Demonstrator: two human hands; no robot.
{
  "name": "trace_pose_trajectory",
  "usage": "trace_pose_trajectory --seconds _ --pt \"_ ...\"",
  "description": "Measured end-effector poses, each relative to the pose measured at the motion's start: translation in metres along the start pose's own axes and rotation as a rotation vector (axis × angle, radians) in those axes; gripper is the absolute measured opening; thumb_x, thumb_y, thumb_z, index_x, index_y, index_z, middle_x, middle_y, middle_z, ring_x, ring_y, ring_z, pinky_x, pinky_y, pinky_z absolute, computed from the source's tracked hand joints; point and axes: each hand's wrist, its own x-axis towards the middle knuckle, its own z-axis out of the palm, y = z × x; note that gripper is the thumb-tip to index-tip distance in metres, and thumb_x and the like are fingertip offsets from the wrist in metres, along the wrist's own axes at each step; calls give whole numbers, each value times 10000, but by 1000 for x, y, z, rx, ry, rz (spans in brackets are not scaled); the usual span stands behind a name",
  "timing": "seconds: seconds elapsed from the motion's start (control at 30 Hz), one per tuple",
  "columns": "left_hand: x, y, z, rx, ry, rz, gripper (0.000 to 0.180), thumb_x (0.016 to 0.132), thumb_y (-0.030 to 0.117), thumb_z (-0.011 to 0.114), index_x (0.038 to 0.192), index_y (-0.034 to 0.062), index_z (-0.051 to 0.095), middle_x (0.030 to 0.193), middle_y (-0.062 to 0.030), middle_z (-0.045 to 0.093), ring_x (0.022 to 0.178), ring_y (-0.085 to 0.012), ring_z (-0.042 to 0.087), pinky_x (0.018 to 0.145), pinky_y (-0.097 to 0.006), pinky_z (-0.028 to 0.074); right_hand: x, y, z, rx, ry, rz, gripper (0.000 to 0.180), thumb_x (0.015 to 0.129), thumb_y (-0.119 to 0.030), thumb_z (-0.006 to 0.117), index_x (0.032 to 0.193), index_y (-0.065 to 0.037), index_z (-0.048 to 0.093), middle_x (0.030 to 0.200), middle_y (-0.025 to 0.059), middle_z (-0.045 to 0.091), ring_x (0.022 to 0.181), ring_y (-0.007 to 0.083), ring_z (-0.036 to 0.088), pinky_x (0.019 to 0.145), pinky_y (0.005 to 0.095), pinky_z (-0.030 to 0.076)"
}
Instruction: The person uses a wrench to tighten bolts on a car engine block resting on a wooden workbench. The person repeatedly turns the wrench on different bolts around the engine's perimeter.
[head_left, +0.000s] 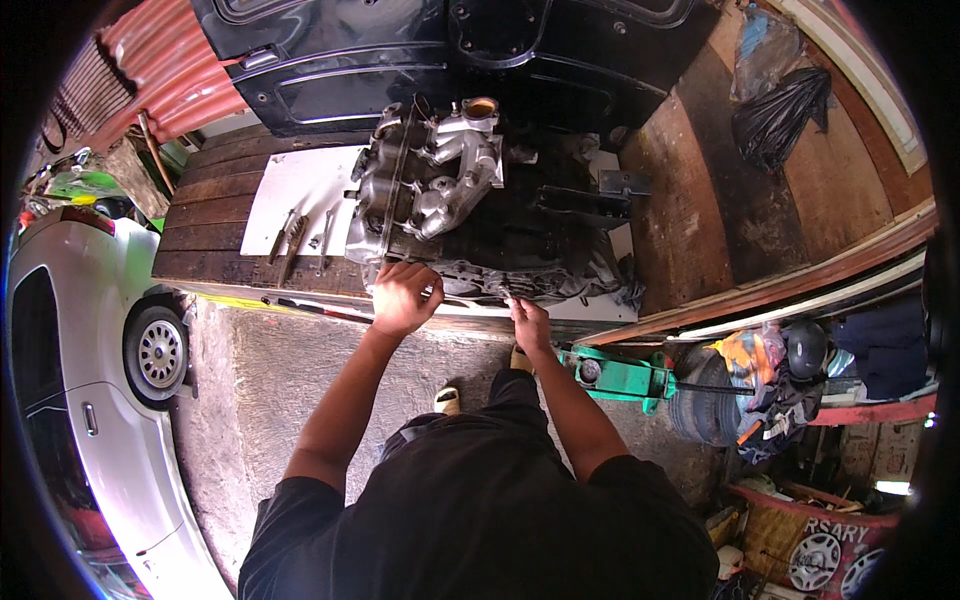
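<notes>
A silver engine part with curved pipes, which looks like an intake manifold (460, 190), sits on a wooden workbench (205, 215). Beside it and along the near side lies dark, greasy engine metalwork (520, 270). My left hand (405, 298) is closed at the manifold's near end, its fingers curled over something I cannot make out. To its right, my right hand (530, 322) pinches at the near edge of the dark metalwork; what lies between its fingertips is too small to name. A wire brush (292, 246) and a spanner (326, 240) rest left of the manifold.
White sheet (275, 195) lies under the tools. Dark vehicle panel (350, 60) stands behind the bench. At right are a green floor jack (625, 378), a tyre (700, 405) and a black plastic bag (782, 118). A silver car (100, 400) stands at left.
</notes>
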Motion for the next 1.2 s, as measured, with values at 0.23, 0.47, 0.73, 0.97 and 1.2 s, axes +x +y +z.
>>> trace_pose_trajectory --seconds 0.23,0.47,0.73,0.97,1.2 --pt "10 -3 -13 -25 -118 -8 72 741 175 655 715 111 630 749 -27 638 754 -239 604 718 -379 465 -2 -10 3 -163 165 -134 202 910 -227 607 947 -42 677 800 152 663 729 310 642 637 360 480" --pt "23 -11 -9 -58 -180 32 110 761 179 660 725 87 613 744 -51 628 770 -263 604 714 -403 487 6 -14 -9 -240 90 -43 242 897 -293 621 913 -57 674 726 162 632 670 332 613 594 396 452" --pt "20 -9 -8 -69 -218 -4 121 784 195 660 748 91 609 732 -51 623 733 -246 607 651 -377 509 7 -14 -11 -315 132 -3 315 871 -383 639 888 -74 695 731 163 648 687 351 630 602 420 474" --pt "21 -10 -11 -43 -232 9 135 804 225 646 773 95 624 731 -51 633 734 -246 621 642 -386 518 15 -56 -48 -677 165 -206 330 802 -428 676 740 -104 668 705 126 642 667 334 620 580 430 470" --pt "18 -13 -6 -42 -220 2 125 803 223 656 791 99 646 719 -54 635 697 -256 633 619 -385 521 28 -116 -75 -753 -135 -256 202 798 -315 680 799 -114 702 740 128 665 714 330 651 632 436 511"
